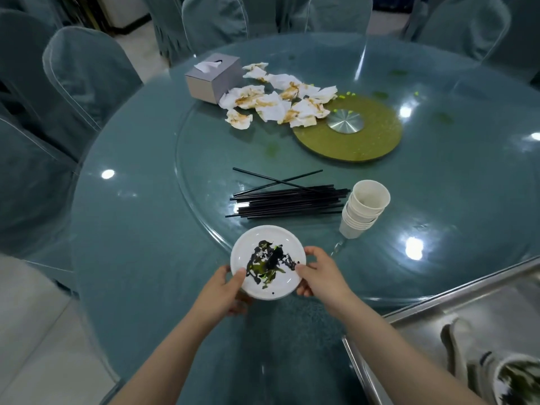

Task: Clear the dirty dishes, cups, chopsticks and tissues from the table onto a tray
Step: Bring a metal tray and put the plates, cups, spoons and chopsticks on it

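Observation:
A white plate (280, 283) smeared with black and green sauce is at the near edge of the round table. My left hand (225, 290) grips its left rim and my right hand (320, 274) grips its right rim. Behind it lies a pile of black chopsticks (289, 200). A stack of white paper cups (363, 209) leans to the right of them. Several stained, crumpled tissues (274, 99) are scattered farther back. A metal tray (432, 305) stands at the lower right with dirty dishes (514, 381) in it.
A grey tissue box (211, 78) stands at the back left beside the tissues. A glass turntable with a green disc (377, 138) and a metal hub covers the table's middle. Cloth-covered chairs (84, 74) ring the table.

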`<state>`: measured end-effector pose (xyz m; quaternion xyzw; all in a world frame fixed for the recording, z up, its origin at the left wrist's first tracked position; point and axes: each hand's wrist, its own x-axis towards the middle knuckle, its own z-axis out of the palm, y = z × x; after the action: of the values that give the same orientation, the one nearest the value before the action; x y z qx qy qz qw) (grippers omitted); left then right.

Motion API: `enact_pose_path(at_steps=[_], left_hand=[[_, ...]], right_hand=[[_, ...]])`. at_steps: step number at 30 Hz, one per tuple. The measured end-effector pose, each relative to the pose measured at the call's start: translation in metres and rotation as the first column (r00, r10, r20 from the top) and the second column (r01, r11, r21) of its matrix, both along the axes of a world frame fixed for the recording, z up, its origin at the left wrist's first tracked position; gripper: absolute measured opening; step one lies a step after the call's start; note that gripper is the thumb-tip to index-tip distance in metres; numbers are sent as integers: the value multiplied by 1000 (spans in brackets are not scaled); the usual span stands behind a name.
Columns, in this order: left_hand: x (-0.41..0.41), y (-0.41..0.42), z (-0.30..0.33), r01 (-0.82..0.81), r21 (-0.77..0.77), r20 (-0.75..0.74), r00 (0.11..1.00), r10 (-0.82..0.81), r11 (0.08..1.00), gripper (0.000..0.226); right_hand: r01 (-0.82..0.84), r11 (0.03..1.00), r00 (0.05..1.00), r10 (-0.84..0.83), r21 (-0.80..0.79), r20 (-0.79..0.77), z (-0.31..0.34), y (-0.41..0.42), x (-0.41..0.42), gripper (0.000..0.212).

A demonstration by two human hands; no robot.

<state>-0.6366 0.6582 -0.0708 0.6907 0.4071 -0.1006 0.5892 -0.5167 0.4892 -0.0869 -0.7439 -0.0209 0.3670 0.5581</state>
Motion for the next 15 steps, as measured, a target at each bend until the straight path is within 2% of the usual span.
enact_pose_path(at_steps=[3,6,9,11,13,15], left_hand=[[4,-7,0,-82,48,75,994,78,995,18],[8,-11,1,-123,79,140,984,111,989,12],[8,-10,2,-141,76,169,977,127,987,15],[5,-7,2,-151,65,175,975,138,986,16],[1,-5,1,-165,54,173,973,153,985,17],[-3,-4,1,-185,43,169,970,175,982,18]], right_hand=[[-12,998,1000,13,62,-12,4,-6,-5,19],[119,993,991,-119,10,64,-2,-16,-2,19],[368,929,919,-355,-47,173,-9,-33,12,45],[480,875,856,-452,-60,250,-12,-44,31,65],[537,842,815,-504,-47,287,-14,-50,55,81],[552,834,800,-523,-19,294,-13,-49,77,88]])
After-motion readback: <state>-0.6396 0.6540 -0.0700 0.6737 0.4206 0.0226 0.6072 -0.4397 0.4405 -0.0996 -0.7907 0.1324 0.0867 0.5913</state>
